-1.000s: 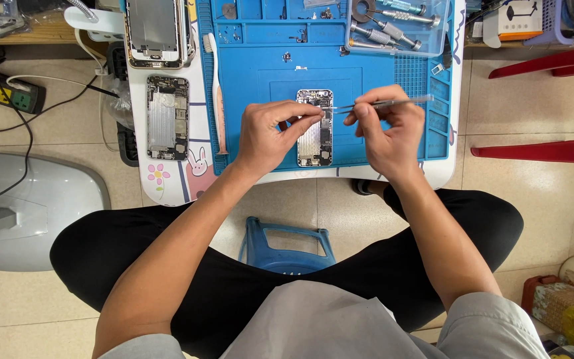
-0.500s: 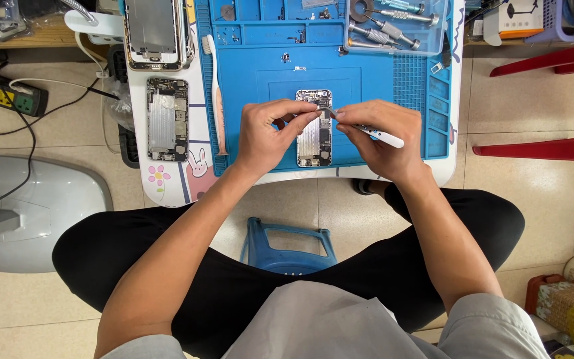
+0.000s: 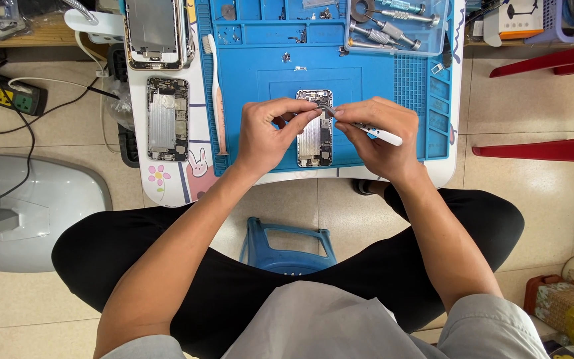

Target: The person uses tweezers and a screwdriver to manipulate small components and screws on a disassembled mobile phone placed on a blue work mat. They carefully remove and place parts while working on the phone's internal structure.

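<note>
opened grey metal phone chassis [image 3: 314, 129] lying centred on blue rubber work mat [image 3: 380, 80] | second opened phone [image 3: 167, 118] sitting left | clear plastic screwdriver tray [image 3: 396, 26] sitting behind, seemingly on mat

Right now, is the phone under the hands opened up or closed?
Opened up. The phone lies flat on the blue mat with bare metal innards showing and no screen over them; the left hand and right hand work at its top end.

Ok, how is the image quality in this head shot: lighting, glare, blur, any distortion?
Head view: even, soft light with faint shadows under the left hand and right hand; no strong glare on the blue silicone work mat; the opened silver phone body reads sharp, though the small part pinched at its top is too tiny to make out; straight table edges bow slightly toward the frame corners.
</note>
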